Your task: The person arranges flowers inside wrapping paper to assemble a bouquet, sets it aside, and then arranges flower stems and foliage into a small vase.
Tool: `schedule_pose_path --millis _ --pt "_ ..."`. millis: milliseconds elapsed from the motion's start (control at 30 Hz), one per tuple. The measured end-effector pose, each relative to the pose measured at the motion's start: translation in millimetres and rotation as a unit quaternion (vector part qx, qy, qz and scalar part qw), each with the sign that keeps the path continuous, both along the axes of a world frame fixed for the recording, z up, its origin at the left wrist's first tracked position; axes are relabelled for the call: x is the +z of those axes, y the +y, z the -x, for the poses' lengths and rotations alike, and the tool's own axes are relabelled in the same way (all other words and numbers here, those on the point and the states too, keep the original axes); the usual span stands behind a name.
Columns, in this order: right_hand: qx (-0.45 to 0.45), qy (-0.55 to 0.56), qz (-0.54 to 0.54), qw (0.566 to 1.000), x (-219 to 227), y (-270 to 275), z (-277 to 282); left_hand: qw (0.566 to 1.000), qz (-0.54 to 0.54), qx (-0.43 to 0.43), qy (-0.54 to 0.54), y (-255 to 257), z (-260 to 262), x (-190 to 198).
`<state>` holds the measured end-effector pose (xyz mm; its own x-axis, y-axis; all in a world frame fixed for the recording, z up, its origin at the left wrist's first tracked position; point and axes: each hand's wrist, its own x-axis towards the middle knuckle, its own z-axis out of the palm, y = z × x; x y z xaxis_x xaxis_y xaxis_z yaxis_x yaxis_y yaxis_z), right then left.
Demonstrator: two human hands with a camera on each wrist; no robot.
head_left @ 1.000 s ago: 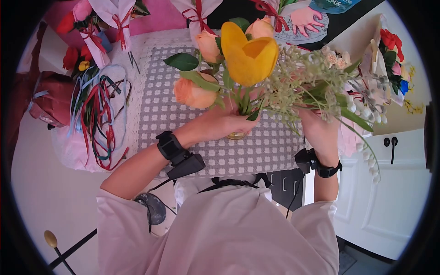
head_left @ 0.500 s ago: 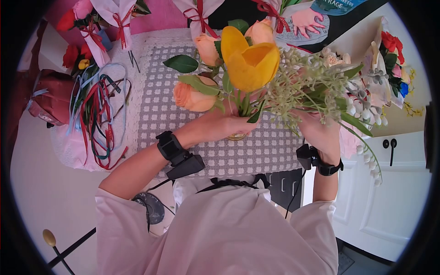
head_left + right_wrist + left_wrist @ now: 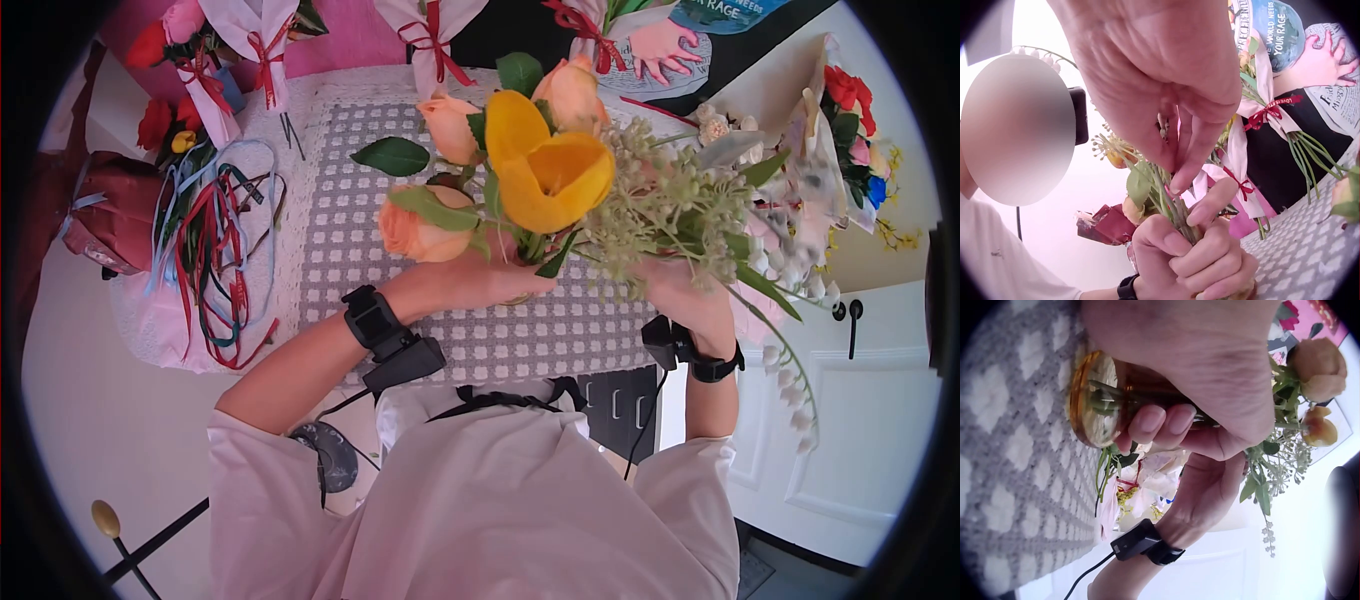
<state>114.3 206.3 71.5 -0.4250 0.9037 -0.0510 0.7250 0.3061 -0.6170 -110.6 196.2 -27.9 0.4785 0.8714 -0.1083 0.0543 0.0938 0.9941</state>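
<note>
Near the front edge of the table [image 3: 575,345], flowers [image 3: 545,185] fan upward and toward its right edge. The left hand [image 3: 465,283] curls round the glass vase [image 3: 1105,406], whose long axis stands roughly upright; the right hand [image 3: 692,295] seems to pinch stems [image 3: 1179,212].

Ribbons [image 3: 238,290] left of vase [image 3: 1077,403], stems [image 3: 1105,397] inside; wrapped bouquets [image 3: 432,40] behind, door [image 3: 870,440] far right.
</note>
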Motion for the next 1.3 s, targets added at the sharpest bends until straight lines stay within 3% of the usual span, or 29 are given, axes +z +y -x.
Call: schedule_pose_path --millis 100,167,233,400,467,500,567,600,633,700,733,767,800,833,867,900,933,1000,1133,1200,1233,1300 --pt "0.040 0.033 -0.040 0.998 -17.6 2.1 -12.9 0.998 -0.001 -0.002 0.063 0.8 1.0 -5.1" --pt "0.079 -0.017 -0.113 0.990 -38.5 7.7 -38.5 0.996 -0.011 -0.006 0.083 -0.3 0.0 -6.5" --pt "0.115 -0.068 -0.186 0.974 -59.7 7.2 -63.7 0.986 -0.159 0.038 -0.023 -4.3 -4.5 2.0" --pt "0.187 -0.167 -0.327 0.911 -94.3 22.7 -77.9 0.989 -0.108 -0.002 0.103 -1.6 -2.9 32.7" --pt "0.155 -0.184 -0.146 0.960 -44.0 16.8 -30.6 0.986 -0.093 -0.004 0.135 -0.5 -1.8 28.4" --pt "0.135 -0.192 -0.053 0.970 -14.9 12.7 -5.3 0.986 -0.141 0.015 0.083 1.5 -3.9 18.8" --pt "0.087 -0.204 0.133 0.966 17.4 7.5 20.5 0.981 -0.190 0.031 0.029 1.7 -4.8 19.5" --pt "0.052 -0.120 0.073 0.989 2.3 -1.2 14.5 0.992 -0.113 0.009 0.046 0.0 -2.7 29.4" --pt "0.051 -0.120 0.073 0.989 -12.9 2.2 7.5 0.997 -0.035 -0.014 0.064 -1.0 -0.9 34.8" --pt "0.132 0.062 -0.004 0.989 -44.6 12.7 -19.3 0.997 -0.046 -0.013 0.058 0.0 0.0 30.1" --pt "0.131 0.063 -0.005 0.989 -65.1 21.7 -44.3 0.997 -0.058 -0.012 0.052 1.0 -0.5 26.1" --pt "0.202 -0.095 -0.087 0.971 -86.0 32.2 -75.1 0.997 -0.058 -0.013 0.053 2.1 -2.0 19.0" --pt "0.266 -0.249 -0.165 0.916 -95.7 36.7 -90.6 0.995 -0.092 -0.003 0.034 3.2 -3.9 10.1" --pt "0.265 -0.249 -0.165 0.917 -94.4 34.2 -89.9 0.992 -0.127 0.007 0.014 3.6 -5.2 7.4" --pt "0.155 -0.147 -0.100 0.972 -91.3 29.7 -88.4 0.992 -0.126 0.006 0.014 2.6 -7.6 6.3" --pt "0.040 -0.040 -0.034 0.998 -88.9 25.5 -88.2 0.989 -0.140 0.033 -0.024 0.4 -11.5 6.6" --pt "0.038 -0.039 -0.034 0.998 -87.4 21.9 -90.0 0.984 -0.153 0.061 -0.062 -0.6 -13.8 7.2" --pt "0.088 -0.201 -0.168 0.961 -85.6 16.7 -95.8 0.988 -0.137 0.051 -0.039 -0.5 -10.8 7.2" --pt "0.128 -0.177 -0.240 0.946 -109.8 26.0 -115.1 0.991 -0.117 0.039 0.046 1.7 -5.9 2.2" --pt "0.117 -0.233 -0.285 0.922 -108.8 20.0 -104.8 0.996 -0.085 0.026 0.026 4.2 -5.1 2.1" --pt "0.117 -0.233 -0.285 0.922 -96.0 15.1 -87.3 0.999 -0.053 0.013 0.006 4.8 -4.8 2.2" --pt "0.029 -0.053 -0.129 0.990 -50.1 0.2 -36.8 0.998 -0.061 0.024 -0.012 3.7 -8.3 7.1"
